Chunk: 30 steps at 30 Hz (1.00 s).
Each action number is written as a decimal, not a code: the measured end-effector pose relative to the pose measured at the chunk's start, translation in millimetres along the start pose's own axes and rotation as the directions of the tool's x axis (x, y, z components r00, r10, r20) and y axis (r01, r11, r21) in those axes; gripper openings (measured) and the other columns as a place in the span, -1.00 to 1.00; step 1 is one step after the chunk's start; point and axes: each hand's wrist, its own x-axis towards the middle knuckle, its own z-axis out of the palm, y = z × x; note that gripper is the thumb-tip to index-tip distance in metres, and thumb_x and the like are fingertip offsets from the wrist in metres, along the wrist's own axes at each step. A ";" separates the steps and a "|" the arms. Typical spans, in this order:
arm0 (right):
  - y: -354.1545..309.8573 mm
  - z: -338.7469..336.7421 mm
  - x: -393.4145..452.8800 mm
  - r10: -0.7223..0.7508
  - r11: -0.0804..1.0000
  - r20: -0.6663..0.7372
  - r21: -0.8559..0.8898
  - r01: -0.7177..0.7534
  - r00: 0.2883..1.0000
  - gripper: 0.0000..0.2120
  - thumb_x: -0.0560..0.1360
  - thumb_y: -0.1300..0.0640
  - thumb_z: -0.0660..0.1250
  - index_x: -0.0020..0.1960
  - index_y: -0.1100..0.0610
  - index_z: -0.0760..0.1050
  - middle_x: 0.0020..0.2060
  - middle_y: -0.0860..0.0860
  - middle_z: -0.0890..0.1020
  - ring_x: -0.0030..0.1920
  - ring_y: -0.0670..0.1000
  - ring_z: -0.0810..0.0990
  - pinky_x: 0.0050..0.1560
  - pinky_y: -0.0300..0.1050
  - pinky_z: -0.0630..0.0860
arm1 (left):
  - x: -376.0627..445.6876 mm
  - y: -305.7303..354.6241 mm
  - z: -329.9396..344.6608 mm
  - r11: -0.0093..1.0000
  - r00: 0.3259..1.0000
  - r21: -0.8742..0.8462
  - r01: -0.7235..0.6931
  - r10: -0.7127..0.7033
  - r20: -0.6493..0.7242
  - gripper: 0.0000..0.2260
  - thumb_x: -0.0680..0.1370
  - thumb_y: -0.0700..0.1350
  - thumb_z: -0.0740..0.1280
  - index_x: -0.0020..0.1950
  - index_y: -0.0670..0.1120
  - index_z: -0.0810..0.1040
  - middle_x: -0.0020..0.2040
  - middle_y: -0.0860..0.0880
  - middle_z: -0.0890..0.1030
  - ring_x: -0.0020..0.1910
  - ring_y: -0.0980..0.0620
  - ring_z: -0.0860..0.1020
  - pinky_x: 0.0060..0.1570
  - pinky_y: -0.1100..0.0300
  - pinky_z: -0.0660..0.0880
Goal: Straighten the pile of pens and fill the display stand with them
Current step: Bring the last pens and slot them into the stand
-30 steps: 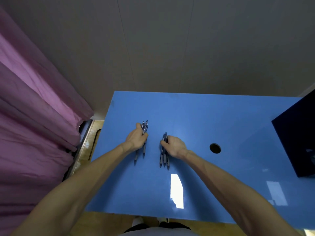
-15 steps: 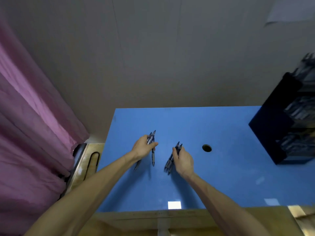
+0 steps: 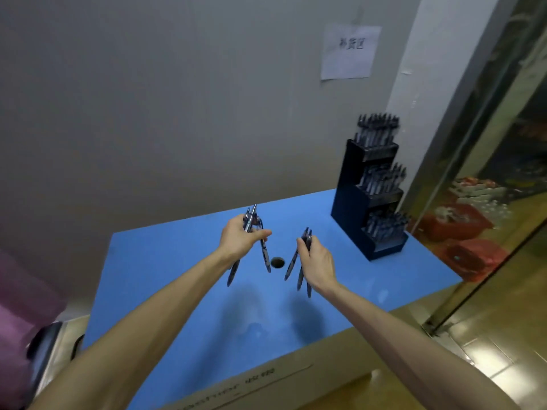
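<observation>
The left hand's fingers [image 3: 260, 233] are covering the middles of their pens [image 3: 264, 253]; behind the fingertips, motion blur is smearing the display stand's [image 3: 347, 202] pens beyond counting.

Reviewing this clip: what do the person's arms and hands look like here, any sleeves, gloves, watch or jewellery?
Both forearms are bare right down to the frame's lower edge; no sleeve or cuff shows. The left hand and right hand are ungloved. No watch, strap or bracelet sits on either wrist, and no ring can be made out on the visible fingers, though the frame is slightly blurred. No tattoos or markings show.
</observation>
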 end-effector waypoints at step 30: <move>173.9 -357.4 242.1 -0.185 0.932 -0.174 0.281 0.228 0.967 -0.58 0.65 -0.11 0.28 -0.17 0.23 0.49 -0.42 0.00 0.49 -0.40 0.00 0.43 -0.31 -0.09 0.35 | 142.7 266.1 306.7 0.990 0.952 0.066 -0.127 0.141 -0.272 -0.63 0.36 -0.01 0.66 -0.27 -0.12 0.49 -0.40 0.08 0.60 -0.38 0.09 0.54 -0.21 0.13 0.51</move>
